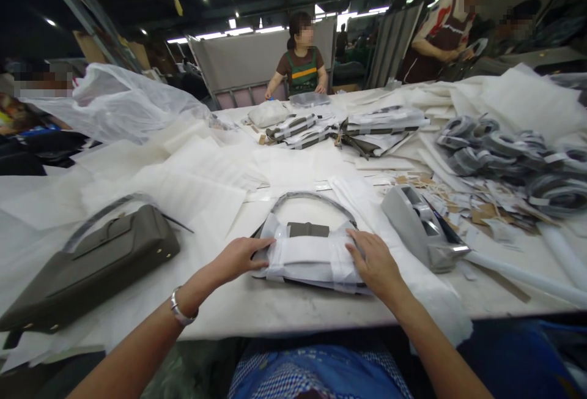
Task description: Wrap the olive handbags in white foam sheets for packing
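In front of me on the table lies a dark olive handbag (308,229), partly covered with white foam wrap (306,251) and clear film. Its handle, wrapped in film, arches up on the far side. My left hand (243,257) holds the bag's left end, thumb and fingers on the wrap. At the right end, my right hand (375,262) grips the wrapped edge with bent fingers. Some fingertips are hidden against the bag. To the right of my right hand stands a grey tape dispenser (408,218).
Another olive handbag (114,264) lies at the left on white foam sheets (183,185). Farther back are wrapped bags (380,123). On the right are bundled grey straps (499,148) and scattered tags (486,203). A person (300,59) is across the table (257,313).
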The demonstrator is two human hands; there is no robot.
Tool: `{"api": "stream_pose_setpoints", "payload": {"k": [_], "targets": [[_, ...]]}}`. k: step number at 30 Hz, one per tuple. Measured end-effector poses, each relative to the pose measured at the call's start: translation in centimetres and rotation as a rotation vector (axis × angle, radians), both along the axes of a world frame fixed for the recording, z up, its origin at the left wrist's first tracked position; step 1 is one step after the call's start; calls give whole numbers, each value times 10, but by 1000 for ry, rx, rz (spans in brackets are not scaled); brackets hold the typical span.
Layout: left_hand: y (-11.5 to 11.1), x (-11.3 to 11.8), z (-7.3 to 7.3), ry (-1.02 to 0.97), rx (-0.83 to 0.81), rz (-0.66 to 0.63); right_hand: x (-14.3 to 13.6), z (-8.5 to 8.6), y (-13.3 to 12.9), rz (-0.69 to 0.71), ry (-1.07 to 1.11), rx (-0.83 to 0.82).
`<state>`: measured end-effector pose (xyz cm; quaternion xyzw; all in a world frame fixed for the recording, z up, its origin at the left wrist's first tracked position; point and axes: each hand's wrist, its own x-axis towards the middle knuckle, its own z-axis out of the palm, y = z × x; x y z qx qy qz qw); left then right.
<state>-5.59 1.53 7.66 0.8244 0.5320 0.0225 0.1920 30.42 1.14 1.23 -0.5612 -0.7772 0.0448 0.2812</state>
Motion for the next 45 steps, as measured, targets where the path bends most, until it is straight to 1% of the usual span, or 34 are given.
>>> {"api": "stream_pose_setpoints", "payload": {"k": [3, 7, 9, 11, 14, 16, 18, 20, 22, 24, 26, 27, 29, 31, 34, 37, 40, 42, 45], "targets": [[-4, 2, -6, 7, 24, 55, 0, 5, -10, -26, -51, -61], [-5, 5, -8, 7, 27, 82, 2, 15, -21, 52, -110, -226], [-3, 6, -7, 7, 24, 80, 2, 17, -25, 64, -116, -258], [0, 8, -7, 6, 25, 80, 1, 15, -28, 38, -114, -244], [2, 9, -6, 3, 31, 74, -2, 9, -32, -11, -112, -161], [1, 10, -5, 1, 35, 58, -3, 6, -34, -28, -123, -101], [-3, 13, -3, 0, 44, 39, -4, 5, -37, -34, -145, -74], [-10, 21, 0, -3, 59, 21, -3, 5, -41, -23, -165, -85], [-18, 34, 1, -28, 84, -46, -2, 6, -45, 8, -174, -112], [-25, 52, -3, -66, 137, -179, -1, 4, -49, 34, -166, -137], [-28, 69, -13, -78, 224, -307, -1, 1, -52, 28, -143, -148], [-28, 77, -20, -71, 266, -342, -1, -2, -53, 10, -127, -144], [-25, 89, -34, -44, 322, -353, -2, -8, -55, -32, -91, -124], [-22, 96, -46, -29, 346, -340, -4, -13, -55, -56, -57, -98], [-21, 98, -54, -11, 383, -324, -6, -17, -56, -53, -27, -78], [-25, 96, -51, 1, 408, -322, -7, -14, -64, -48, -20, -70], [-30, 90, -47, 1, 427, -322, -9, -7, -77, -47, -36, -17], [-34, 85, -49, 0, 442, -319, -11, -4, -85, -17, -60, 28], [-39, 81, -56, 7, 459, -306, -15, -7, -91, 68, -81, 49]]}}
